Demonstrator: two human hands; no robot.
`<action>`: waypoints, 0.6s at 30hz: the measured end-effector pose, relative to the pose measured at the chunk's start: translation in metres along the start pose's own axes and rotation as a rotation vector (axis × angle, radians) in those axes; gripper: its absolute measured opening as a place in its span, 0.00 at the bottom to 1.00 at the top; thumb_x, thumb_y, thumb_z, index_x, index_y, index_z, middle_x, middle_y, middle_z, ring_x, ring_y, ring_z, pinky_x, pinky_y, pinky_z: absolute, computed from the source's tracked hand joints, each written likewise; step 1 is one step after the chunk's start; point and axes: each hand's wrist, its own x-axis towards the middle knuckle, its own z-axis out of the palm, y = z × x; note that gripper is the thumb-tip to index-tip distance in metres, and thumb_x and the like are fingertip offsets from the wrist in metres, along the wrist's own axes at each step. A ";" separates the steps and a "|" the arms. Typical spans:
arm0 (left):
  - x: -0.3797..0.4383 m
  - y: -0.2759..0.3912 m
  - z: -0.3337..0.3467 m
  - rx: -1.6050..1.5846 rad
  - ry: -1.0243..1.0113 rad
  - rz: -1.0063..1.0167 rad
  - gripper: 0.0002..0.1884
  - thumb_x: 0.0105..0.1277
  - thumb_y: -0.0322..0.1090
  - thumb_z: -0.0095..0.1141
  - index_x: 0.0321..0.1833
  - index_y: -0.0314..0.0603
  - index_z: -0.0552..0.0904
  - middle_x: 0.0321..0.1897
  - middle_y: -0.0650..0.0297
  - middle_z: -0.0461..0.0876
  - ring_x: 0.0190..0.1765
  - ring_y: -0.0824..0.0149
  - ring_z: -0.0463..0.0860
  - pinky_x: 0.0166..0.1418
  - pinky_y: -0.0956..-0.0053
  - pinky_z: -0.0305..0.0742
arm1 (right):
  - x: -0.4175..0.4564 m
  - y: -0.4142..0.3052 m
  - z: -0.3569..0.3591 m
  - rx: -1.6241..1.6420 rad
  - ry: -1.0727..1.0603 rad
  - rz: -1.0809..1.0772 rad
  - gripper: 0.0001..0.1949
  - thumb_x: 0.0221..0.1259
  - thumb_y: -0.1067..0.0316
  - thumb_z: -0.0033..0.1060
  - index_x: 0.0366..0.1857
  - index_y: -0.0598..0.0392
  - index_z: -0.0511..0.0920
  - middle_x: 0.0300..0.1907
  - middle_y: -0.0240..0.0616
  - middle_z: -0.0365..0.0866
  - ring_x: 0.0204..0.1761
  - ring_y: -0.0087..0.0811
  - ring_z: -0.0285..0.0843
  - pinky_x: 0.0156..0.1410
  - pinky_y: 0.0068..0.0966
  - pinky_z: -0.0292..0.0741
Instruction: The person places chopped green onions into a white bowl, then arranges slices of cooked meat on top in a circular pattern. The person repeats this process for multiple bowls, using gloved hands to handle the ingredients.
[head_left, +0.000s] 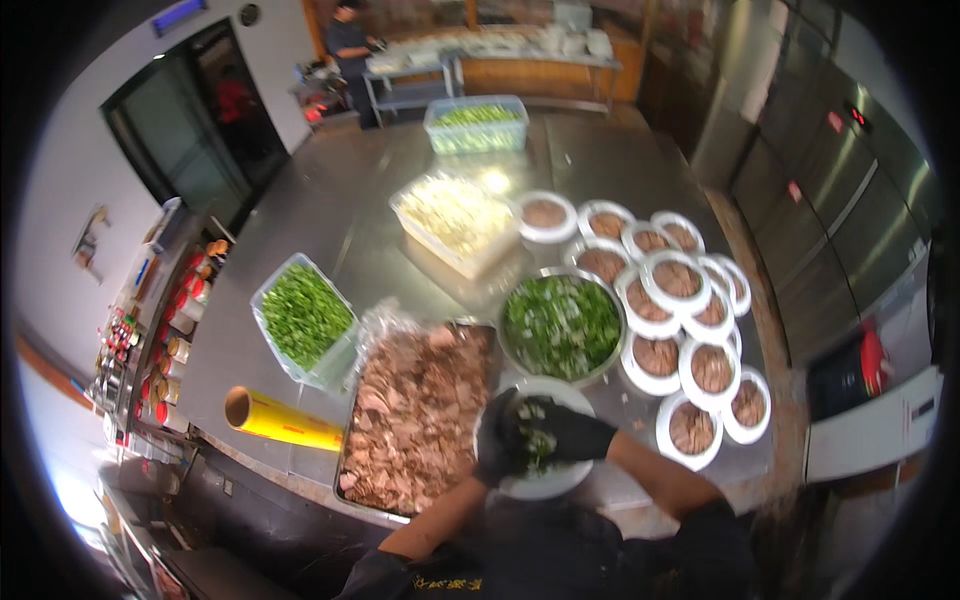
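A white plate (551, 486) lies at the table's near edge, with chopped greens (537, 442) on it. My left hand (501, 439), in a black glove, is at the plate's left side against the greens. From the right, my right hand (576, 433), also black-gloved, reaches over the plate and touches the greens. Blur and the dark gloves hide whether the fingers grip anything. Just beyond the plate stands a round steel bowl (619, 341) of chopped greens. Left of my hands is a tray of sliced cooked meat (420, 412), with crumpled plastic film (379, 326) at its far corner.
Several white plates of meat (675, 281) crowd the right side, some overlapping. A tub of pale shredded food (454, 217) and tubs of greens (307, 319) (480, 124) stand farther off. A yellow film roll (281, 420) lies left. A person (350, 56) stands at the back.
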 end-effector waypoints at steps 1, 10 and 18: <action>0.001 0.006 0.000 -0.038 0.014 -0.001 0.22 0.84 0.39 0.50 0.73 0.36 0.79 0.69 0.48 0.81 0.72 0.49 0.79 0.78 0.59 0.71 | -0.002 0.009 -0.013 0.163 -0.018 -0.044 0.34 0.70 0.62 0.70 0.79 0.53 0.69 0.83 0.46 0.63 0.82 0.46 0.64 0.85 0.43 0.65; 0.008 0.074 -0.002 0.377 -0.334 0.243 0.42 0.64 0.53 0.71 0.79 0.43 0.72 0.76 0.43 0.71 0.76 0.37 0.70 0.80 0.42 0.65 | 0.042 0.204 -0.073 -0.054 0.363 0.483 0.12 0.64 0.68 0.67 0.50 0.54 0.89 0.45 0.49 0.92 0.49 0.48 0.91 0.57 0.40 0.84; 0.012 0.054 0.020 0.733 -0.488 0.216 0.45 0.59 0.58 0.73 0.80 0.53 0.72 0.76 0.43 0.68 0.79 0.35 0.65 0.81 0.28 0.57 | 0.117 0.214 -0.012 -0.536 0.278 0.603 0.40 0.52 0.52 0.81 0.75 0.31 0.77 0.77 0.55 0.69 0.72 0.56 0.77 0.70 0.48 0.81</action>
